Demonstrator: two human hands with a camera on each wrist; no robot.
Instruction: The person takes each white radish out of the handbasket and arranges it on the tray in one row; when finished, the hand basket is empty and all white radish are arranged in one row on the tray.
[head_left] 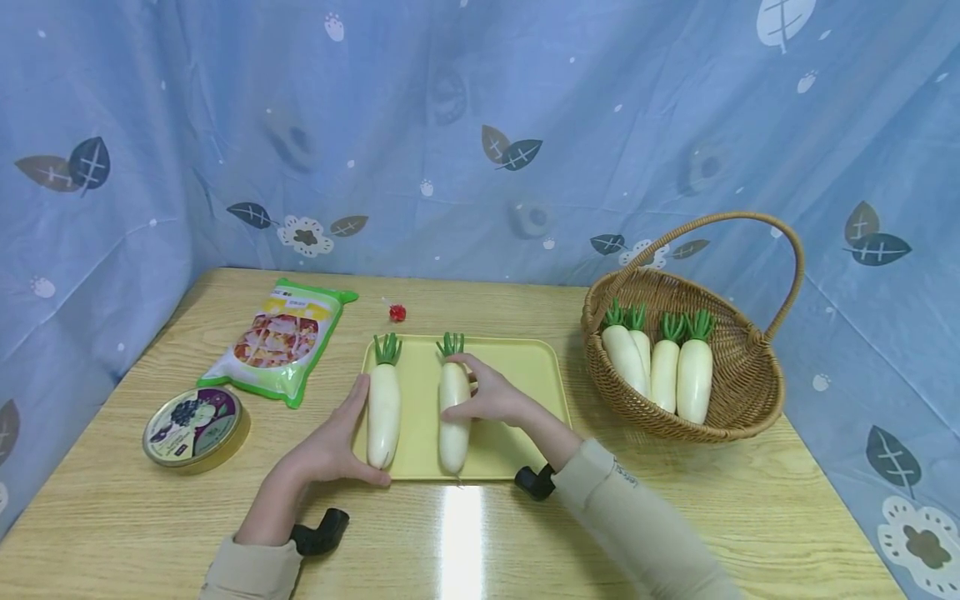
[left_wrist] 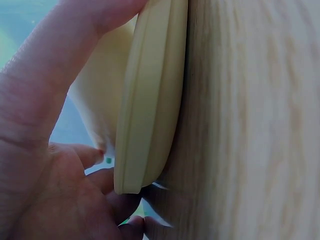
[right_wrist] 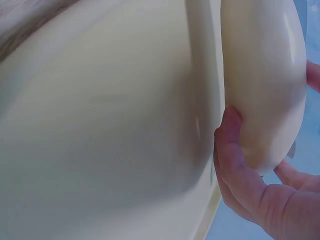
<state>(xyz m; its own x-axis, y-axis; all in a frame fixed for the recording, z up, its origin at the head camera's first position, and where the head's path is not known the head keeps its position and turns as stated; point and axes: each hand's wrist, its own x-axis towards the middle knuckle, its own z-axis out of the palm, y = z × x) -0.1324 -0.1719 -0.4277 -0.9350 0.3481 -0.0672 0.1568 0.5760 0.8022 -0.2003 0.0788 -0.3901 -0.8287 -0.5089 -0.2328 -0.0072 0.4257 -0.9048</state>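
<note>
A white radish [head_left: 454, 417] with green stalks is held in my right hand [head_left: 487, 393], fingers and thumb on its two sides, over the middle of the yellow tray [head_left: 517, 358]. In the right wrist view this radish [right_wrist: 265, 75] fills the upper right, the fingers [right_wrist: 237, 165] curled at its side. My left hand [head_left: 337, 446] grips the tray's near left corner, thumb at the front edge and fingers along the left side. Beside that hand, a second white radish [head_left: 384, 408] lies on the tray. The left wrist view shows the tray's rim [left_wrist: 145, 100] between thumb and fingers.
A wicker basket [head_left: 750, 367] with several white radishes [head_left: 694, 379] leans at the right. On the left are a green-edged food bag [head_left: 277, 337] and a round tin [head_left: 193, 427]. A small red item [head_left: 397, 312] lies behind the tray. Blue curtain [head_left: 420, 125] surrounds the table.
</note>
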